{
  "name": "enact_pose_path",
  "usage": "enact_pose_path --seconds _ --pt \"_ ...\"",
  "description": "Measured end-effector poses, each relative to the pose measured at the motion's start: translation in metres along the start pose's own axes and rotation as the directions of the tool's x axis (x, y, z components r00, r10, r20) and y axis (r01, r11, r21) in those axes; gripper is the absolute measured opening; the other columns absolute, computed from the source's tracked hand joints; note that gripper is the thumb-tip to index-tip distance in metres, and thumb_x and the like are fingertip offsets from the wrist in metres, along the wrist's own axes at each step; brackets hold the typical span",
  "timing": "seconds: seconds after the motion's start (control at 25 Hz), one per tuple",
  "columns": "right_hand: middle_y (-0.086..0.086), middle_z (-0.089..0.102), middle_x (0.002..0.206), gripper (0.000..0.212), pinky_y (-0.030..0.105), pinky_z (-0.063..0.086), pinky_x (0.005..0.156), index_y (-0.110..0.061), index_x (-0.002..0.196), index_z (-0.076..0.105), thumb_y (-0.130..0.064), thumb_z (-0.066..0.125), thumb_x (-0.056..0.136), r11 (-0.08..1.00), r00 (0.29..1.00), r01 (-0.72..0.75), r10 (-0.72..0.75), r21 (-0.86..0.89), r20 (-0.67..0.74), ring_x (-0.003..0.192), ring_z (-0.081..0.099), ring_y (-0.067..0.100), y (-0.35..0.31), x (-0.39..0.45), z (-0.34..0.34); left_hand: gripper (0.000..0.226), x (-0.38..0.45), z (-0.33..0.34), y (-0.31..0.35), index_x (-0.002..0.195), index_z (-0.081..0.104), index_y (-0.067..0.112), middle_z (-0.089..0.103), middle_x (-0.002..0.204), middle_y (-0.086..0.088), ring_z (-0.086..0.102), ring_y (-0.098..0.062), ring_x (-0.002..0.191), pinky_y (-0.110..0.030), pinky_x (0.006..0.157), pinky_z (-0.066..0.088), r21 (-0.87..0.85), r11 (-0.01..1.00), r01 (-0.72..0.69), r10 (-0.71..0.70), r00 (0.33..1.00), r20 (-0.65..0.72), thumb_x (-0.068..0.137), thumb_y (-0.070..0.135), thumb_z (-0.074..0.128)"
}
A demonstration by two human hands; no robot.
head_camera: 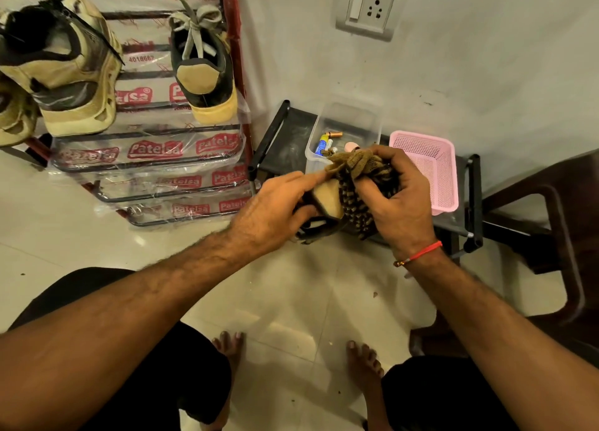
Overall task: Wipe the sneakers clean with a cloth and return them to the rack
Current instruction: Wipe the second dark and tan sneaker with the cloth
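My left hand (275,208) grips a dark sneaker with a tan heel patch (327,199), held in the air in front of me. My right hand (400,200) clutches a brown-and-tan checked cloth (359,174) bunched against that sneaker; most of the shoe is hidden under the cloth and my hands. On the metal shoe rack (152,132) at the left, its matching dark sneaker (202,71) stands heel toward me on the top shelf. A tan and black sneaker (69,71) sits to its left, with another partly cut off at the frame edge.
A low black stool (285,139) against the wall carries a clear plastic box (346,129) of small items and a pink mesh basket (428,168). A dark brown plastic chair (557,223) stands at the right. My knees and bare feet are on the pale tiled floor below.
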State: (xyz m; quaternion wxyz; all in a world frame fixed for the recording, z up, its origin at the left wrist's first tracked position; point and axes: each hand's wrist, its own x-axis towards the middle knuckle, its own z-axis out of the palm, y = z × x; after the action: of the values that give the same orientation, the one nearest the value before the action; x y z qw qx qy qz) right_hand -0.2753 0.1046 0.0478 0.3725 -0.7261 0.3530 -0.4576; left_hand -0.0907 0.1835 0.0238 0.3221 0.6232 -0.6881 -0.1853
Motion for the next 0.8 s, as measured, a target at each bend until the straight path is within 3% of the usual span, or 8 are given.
enact_pose_path --seconds 0.12,0.24,0.36,0.48,0.56,0.64,0.72,0.8 --pt "0.007 0.069 0.11 0.028 0.025 0.051 0.095 -0.012 0.114 0.063 -0.001 0.068 0.089 0.999 1.0 0.01 -0.011 0.045 0.024 0.106 0.065 0.016 -0.005 0.002 -0.004 0.046 0.001 -0.007 -0.005 0.14 0.056 0.022 0.065 0.096 -0.006 0.059 -0.026 0.085 -0.046 0.068 0.055 0.381 0.906 -0.184 0.26 0.952 -0.159 0.095 0.03 0.052" --pt "0.006 0.069 0.113 0.026 0.029 0.052 0.097 -0.008 0.116 0.063 -0.006 0.068 0.091 0.993 0.998 -0.048 0.044 0.11 0.036 0.109 0.065 0.014 -0.008 0.004 -0.004 0.047 -0.001 -0.011 -0.001 0.138 0.058 0.029 0.055 0.11 -0.01 0.053 -0.029 0.095 -0.041 0.065 0.053 0.555 0.811 -0.183 0.335 0.924 -0.183 0.094 0.041 0.049" --pt "0.006 0.069 0.114 0.028 0.034 0.052 0.098 -0.008 0.118 0.064 -0.008 0.068 0.09 0.996 0.999 -0.044 0.041 0.074 0.035 0.109 0.065 0.014 -0.012 0.004 -0.004 0.044 -0.001 -0.013 0.0 0.136 0.059 0.028 0.049 0.144 -0.009 0.057 -0.032 0.123 -0.046 0.084 0.06 0.378 0.915 -0.138 0.228 0.952 -0.204 0.096 0.039 0.046" --pt "0.008 0.065 0.114 0.032 0.032 0.049 0.099 -0.006 0.118 0.064 -0.002 0.067 0.087 0.979 0.984 0.172 -0.165 -0.111 0.069 0.109 0.062 0.019 -0.02 0.001 -0.007 0.043 -0.002 -0.013 -0.003 0.134 0.063 0.013 0.065 0.135 -0.011 0.068 -0.03 0.116 -0.048 0.09 0.061 0.214 0.969 -0.126 0.179 0.952 -0.25 0.098 0.028 0.047" --pt "0.009 0.061 0.117 0.036 0.022 0.044 0.1 -0.007 0.122 0.063 -0.002 0.068 0.087 0.933 0.962 0.261 -0.23 -0.248 0.147 0.11 0.057 0.017 -0.024 -0.004 -0.005 0.041 -0.003 -0.014 -0.002 0.135 0.062 0.013 0.068 0.13 -0.009 0.068 -0.023 0.115 -0.038 0.096 0.058 0.118 0.986 -0.119 0.149 0.947 -0.286 0.099 0.026 0.047" --pt "0.007 0.056 0.121 0.041 0.015 0.042 0.099 -0.01 0.127 0.061 -0.006 0.068 0.087 0.92 0.954 0.251 -0.182 -0.302 0.24 0.11 0.052 0.014 -0.022 -0.013 0.002 0.039 -0.002 -0.019 -0.006 0.138 0.061 0.016 0.067 0.131 -0.003 0.064 -0.011 0.118 -0.024 0.101 0.053 -0.026 0.997 -0.066 0.054 0.941 -0.334 0.102 0.019 0.049" --pt "0.005 0.053 0.12 0.042 0.021 0.048 0.098 -0.012 0.125 0.062 -0.007 0.069 0.084 0.93 0.923 0.216 -0.095 -0.296 0.374 0.107 0.052 0.013 -0.016 -0.025 0.012 0.038 0.001 -0.029 -0.015 0.139 0.061 0.018 0.064 0.127 0.005 0.061 -0.003 0.116 -0.013 0.098 0.05 -0.095 0.994 0.049 -0.084 0.906 -0.414 0.102 0.012 0.052" --pt "0.004 0.054 0.117 0.04 0.025 0.05 0.096 -0.013 0.122 0.065 -0.009 0.07 0.082 0.928 0.893 0.243 -0.1 -0.282 0.439 0.105 0.054 0.014 -0.012 -0.036 0.018 0.037 0.004 -0.037 -0.02 0.137 0.062 0.02 0.064 0.121 0.009 0.06 -0.001 0.112 -0.006 0.094 0.047 -0.073 0.989 0.127 -0.146 0.862 -0.485 0.102 0.013 0.054"
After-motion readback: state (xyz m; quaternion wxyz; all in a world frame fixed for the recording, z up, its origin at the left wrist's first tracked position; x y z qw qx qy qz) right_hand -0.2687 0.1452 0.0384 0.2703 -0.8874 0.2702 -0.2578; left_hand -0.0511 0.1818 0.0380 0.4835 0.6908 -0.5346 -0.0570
